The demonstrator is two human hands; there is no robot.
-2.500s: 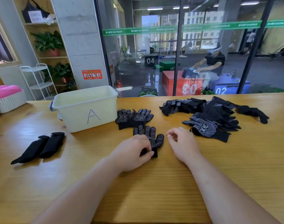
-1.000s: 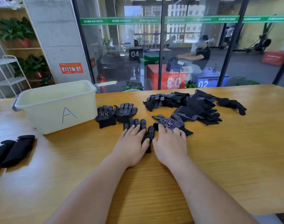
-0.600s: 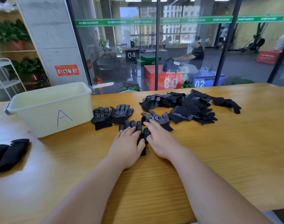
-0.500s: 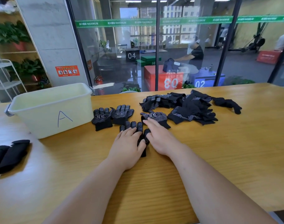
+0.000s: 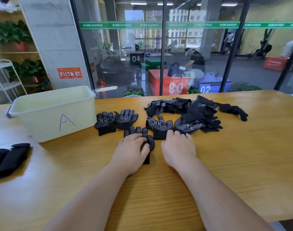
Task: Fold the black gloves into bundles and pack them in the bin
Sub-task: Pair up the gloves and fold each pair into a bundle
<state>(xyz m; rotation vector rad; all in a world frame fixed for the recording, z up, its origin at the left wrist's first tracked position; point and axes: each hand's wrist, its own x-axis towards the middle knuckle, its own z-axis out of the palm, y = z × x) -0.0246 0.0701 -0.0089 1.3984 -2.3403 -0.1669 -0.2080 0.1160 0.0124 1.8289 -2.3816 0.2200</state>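
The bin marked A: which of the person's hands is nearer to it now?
Left. The left hand presses a glove lying right of the bin; the right hand rests farther right, at the loose gloves.

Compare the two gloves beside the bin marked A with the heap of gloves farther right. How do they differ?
The two gloves lie flat, side by side, fingers pointing away; the heap is tangled, its gloves overlapping at mixed angles. The two gloves both show dotted sides; the heap also shows plain black sides. Both are black gloves on the wooden table.
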